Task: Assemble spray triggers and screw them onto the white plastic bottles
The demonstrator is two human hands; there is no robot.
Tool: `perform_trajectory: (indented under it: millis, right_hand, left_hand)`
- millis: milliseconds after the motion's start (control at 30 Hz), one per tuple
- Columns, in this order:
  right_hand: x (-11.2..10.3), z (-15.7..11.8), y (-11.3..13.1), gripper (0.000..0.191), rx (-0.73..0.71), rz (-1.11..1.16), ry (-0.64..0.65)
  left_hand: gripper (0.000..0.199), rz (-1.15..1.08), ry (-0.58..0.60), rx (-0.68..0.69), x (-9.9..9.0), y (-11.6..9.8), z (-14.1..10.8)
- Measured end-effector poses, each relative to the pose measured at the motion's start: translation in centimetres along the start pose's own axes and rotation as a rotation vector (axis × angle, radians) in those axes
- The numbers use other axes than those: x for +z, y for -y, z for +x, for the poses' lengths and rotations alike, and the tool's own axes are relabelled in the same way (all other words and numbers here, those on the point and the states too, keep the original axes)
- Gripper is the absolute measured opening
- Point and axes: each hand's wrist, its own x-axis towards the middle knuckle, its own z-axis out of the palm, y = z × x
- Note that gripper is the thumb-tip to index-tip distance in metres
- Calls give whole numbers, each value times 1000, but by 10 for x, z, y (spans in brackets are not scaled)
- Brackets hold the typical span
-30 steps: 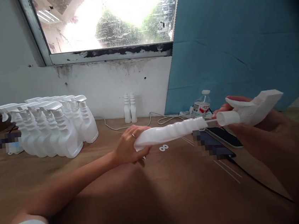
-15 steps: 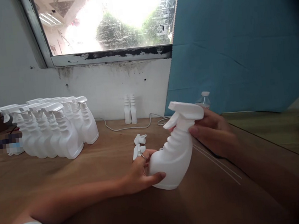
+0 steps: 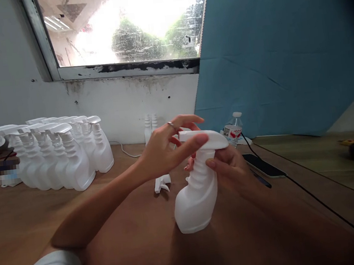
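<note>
A white spray bottle (image 3: 197, 202) stands on the brown table in front of me, with a white trigger head (image 3: 217, 138) on its neck. My right hand (image 3: 231, 167) grips the neck just under the head, thumb in front. My left hand (image 3: 172, 147), a ring on one finger, is at the nozzle end; its thumb lies on the side of the head and its other fingers reach over and behind it. A loose white trigger head (image 3: 162, 184) lies on the table behind the bottle, to its left.
Rows of white spray bottles (image 3: 79, 164) stand at the left. Two slim white bottles (image 3: 148, 129) are by the wall, partly behind my left hand. A clear water bottle (image 3: 234, 128), a phone (image 3: 264, 165) and a black cable are at the right.
My left hand has left the bottle's body and moved up to the trigger head. The bottle is more upright, and the phone now shows. My right hand has shifted slightly left and down.
</note>
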Motion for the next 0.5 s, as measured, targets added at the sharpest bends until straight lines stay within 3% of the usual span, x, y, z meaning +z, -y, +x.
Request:
perform_trajectory:
  millis: [100, 233, 367, 500]
  right_hand:
    - [0, -1, -2, 38, -22, -11, -7]
    - [0, -1, 5, 37, 10, -89, 15]
    - [-6, 1, 15, 22, 50, -141, 137]
    - [-7, 3, 13, 23, 56, -87, 104]
  left_hand:
    - [30, 94, 4, -67, 8, -9, 5]
    - [29, 36, 13, -115, 12, -7, 1]
    - [27, 34, -26, -111, 10, -7, 1]
    - [26, -6, -24, -94, 13, -8, 0]
